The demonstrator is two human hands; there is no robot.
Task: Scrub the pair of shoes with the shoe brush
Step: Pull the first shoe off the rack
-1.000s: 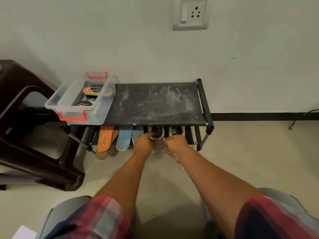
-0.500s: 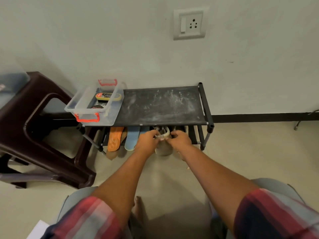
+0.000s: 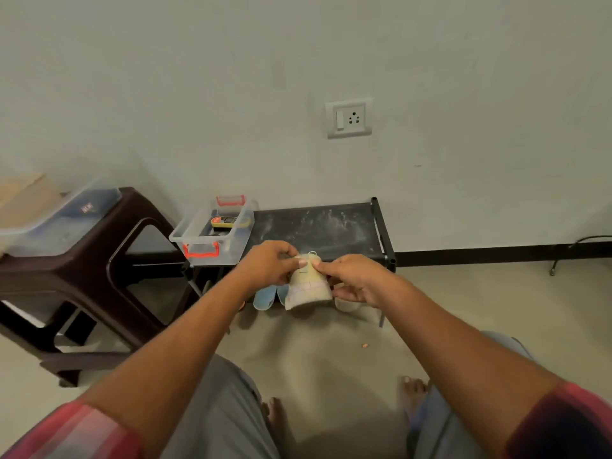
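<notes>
Dusty rack (image 3: 331, 226), cream fabric shoe (image 3: 309, 288) between left hand (image 3: 268, 265) and right hand (image 3: 356, 279)

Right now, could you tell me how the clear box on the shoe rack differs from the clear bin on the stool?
The clear box sits on the shoe rack; the clear bin sits on the brown stool. The box has red handles; the bin shows none. The box is open-topped, with a yellow item inside; the bin looks larger and seems lidded. Both are see-through plastic.
</notes>
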